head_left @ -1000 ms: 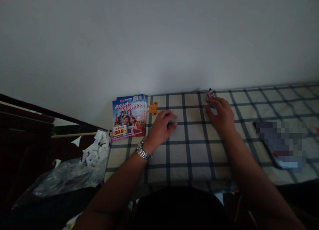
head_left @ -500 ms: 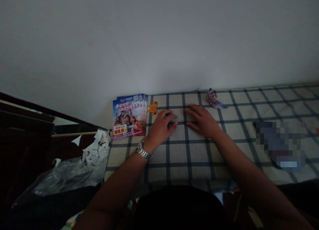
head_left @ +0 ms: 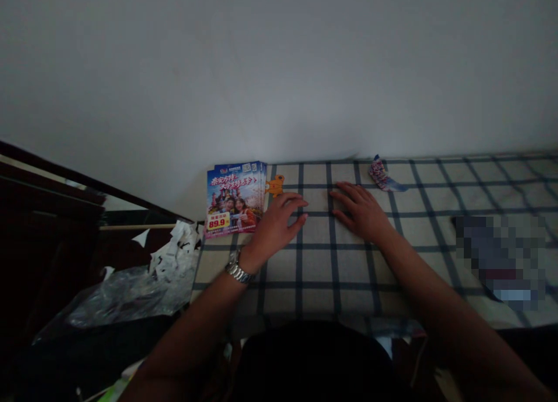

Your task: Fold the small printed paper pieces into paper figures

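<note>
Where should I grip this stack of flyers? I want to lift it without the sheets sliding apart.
Probably at the right edge, coming from the right with the left hand, just below the orange cut-out. The stack of flyers lies flat close to the wall, and its sheets fan slightly on that side, so fingers could slip underneath while the thumb presses on top.

A checked cloth (head_left: 331,268) runs along the foot of a wall (head_left: 279,71). On the cloth's left end lies a leaflet stack (head_left: 233,198), with a cutout (head_left: 274,185) touching its right side and a wrapper (head_left: 383,174) farther right, near the wall; an object (head_left: 499,259) too blurred to name lies toward the cloth's right end, nearer the front edge. Beyond the cloth's left edge, torn paper (head_left: 174,254) rests on a plastic bag (head_left: 126,294).
</note>
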Motion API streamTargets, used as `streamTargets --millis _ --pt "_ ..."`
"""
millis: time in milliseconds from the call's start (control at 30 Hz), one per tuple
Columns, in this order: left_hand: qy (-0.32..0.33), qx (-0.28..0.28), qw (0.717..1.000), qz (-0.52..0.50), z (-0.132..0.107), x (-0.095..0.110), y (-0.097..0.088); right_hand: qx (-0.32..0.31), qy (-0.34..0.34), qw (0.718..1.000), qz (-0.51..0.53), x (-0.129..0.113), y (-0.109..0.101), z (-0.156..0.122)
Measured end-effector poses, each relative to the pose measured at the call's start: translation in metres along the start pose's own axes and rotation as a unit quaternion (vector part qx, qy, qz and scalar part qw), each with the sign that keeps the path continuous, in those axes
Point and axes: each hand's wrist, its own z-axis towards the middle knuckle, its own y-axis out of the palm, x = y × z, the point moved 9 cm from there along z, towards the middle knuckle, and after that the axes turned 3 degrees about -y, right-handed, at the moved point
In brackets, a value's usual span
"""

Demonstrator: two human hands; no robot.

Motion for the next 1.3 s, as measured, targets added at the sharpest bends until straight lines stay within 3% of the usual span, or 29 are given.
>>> streamTargets --millis 133,267,433,900,1300 --pt "-0.027 0.027 0.999 0.012 -0.022 -0.016 -0.039 0.002 0.002 1.000 0.000 0.000 -0.002 0.001" --pt "-0.068 0.042 0.995 0.063 -0.047 -0.045 -0.073 0.004 0.006 1.000 -0.005 -0.001 -0.004 0.003" --pt "-0.071 0.027 0.991 0.105 -0.071 -0.071 -0.094 0.009 0.010 1.000 -0.010 0.001 -0.003 0.004" --pt "-0.043 -0.052 0.989 0.132 -0.085 -0.085 -0.088 0.007 0.017 0.999 -0.026 0.002 -0.001 0.004" --pt "-0.104 -0.064 0.989 0.086 -0.088 -0.089 -0.093 0.014 0.017 1.000 -0.015 0.002 -0.002 0.005"
